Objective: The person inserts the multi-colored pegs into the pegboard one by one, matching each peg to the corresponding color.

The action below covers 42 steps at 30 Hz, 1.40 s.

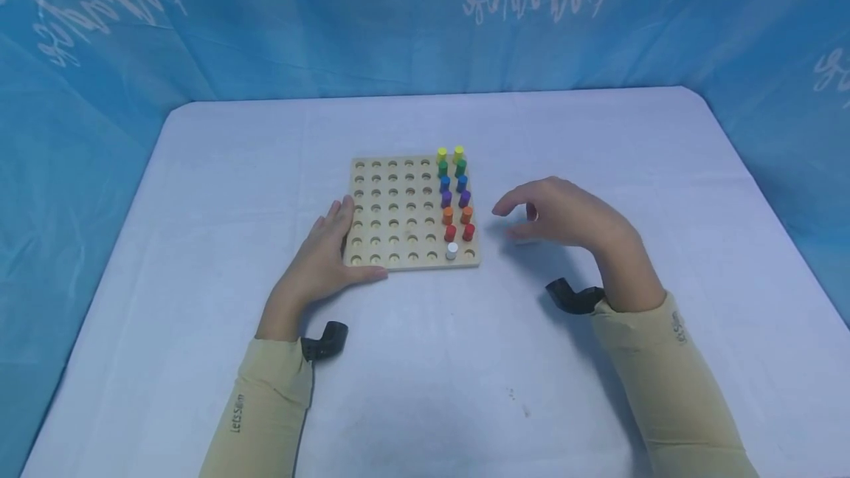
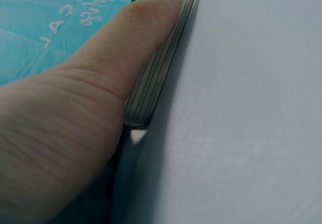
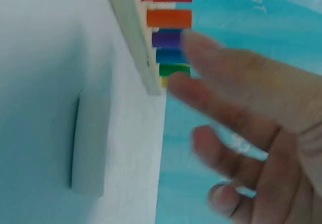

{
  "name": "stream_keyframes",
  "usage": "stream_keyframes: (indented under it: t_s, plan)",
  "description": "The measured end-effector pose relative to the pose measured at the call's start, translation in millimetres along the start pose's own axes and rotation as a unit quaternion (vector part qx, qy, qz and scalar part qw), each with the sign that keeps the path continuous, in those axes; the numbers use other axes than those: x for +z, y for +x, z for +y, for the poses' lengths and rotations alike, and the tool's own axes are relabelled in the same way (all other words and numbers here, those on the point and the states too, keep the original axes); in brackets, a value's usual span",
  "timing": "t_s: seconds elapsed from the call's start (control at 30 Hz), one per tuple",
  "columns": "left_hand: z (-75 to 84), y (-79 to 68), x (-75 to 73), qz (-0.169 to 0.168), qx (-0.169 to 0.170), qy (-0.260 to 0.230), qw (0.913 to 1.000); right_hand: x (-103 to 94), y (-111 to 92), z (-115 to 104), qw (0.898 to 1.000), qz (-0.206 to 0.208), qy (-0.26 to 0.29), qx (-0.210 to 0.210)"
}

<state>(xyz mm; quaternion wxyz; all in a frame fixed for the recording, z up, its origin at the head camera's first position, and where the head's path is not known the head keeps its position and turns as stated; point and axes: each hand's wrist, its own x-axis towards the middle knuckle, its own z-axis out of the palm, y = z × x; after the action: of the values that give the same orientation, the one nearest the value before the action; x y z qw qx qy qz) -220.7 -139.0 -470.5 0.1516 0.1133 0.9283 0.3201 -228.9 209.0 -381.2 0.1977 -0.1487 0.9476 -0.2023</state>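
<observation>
A wooden pegboard (image 1: 401,212) with rows of round holes lies flat on the table. Coloured pegs fill its two right columns in pairs, from yellow (image 1: 459,154) at the back to red (image 1: 468,232). One white peg (image 1: 451,251) stands in the front row, beside a bare hole at the right corner. My left hand (image 1: 325,249) rests at the board's front left corner, fingers straight along the left side and thumb along the front edge. To the right of the board, my right hand (image 1: 564,212) hovers with fingers apart and nothing between them. Below it, a white peg (image 3: 90,143) lies on the table.
The table (image 1: 425,382) has a white cloth. Blue printed fabric (image 1: 425,35) hangs behind it and along both sides. A black wrist mount (image 1: 574,297) sticks out from the right sleeve, another black mount (image 1: 325,341) from the left.
</observation>
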Motion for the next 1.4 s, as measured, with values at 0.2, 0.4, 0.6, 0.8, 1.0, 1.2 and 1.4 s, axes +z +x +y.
stream_keyframes:
  t_s: [0.2,0.4,0.6,0.8,1.0,1.2,1.4]
  plan:
    - [-0.1,0.4,1.0,0.001,-0.001,-0.002,1.0000,1.9,3,9,0.994,-0.059,-0.038,0.082]
    - [-0.2,0.4,1.6,0.001,0.003,-0.001,1.0000,8.5,8,17,0.991,-0.062,-0.051,0.103]
    - [0.0,0.2,1.4,0.001,0.002,-0.001,1.0000,12.2,11,18,0.990,-0.061,-0.068,0.107]
    - [0.6,0.1,1.6,0.002,0.001,-0.003,1.0000,9.8,10,15,0.992,-0.059,-0.074,0.089]
    - [-0.5,0.6,2.2,-0.002,-0.001,-0.001,1.0000,6.1,8,11,0.997,-0.047,-0.040,0.044]
    - [-1.2,0.6,1.8,0.000,-0.001,-0.001,1.0000,3.7,5,0,1.000,-0.029,-0.003,0.005]
    - [-1.2,0.5,1.0,0.002,0.000,-0.001,1.0000,5.1,5,-9,1.000,-0.021,0.011,-0.020]
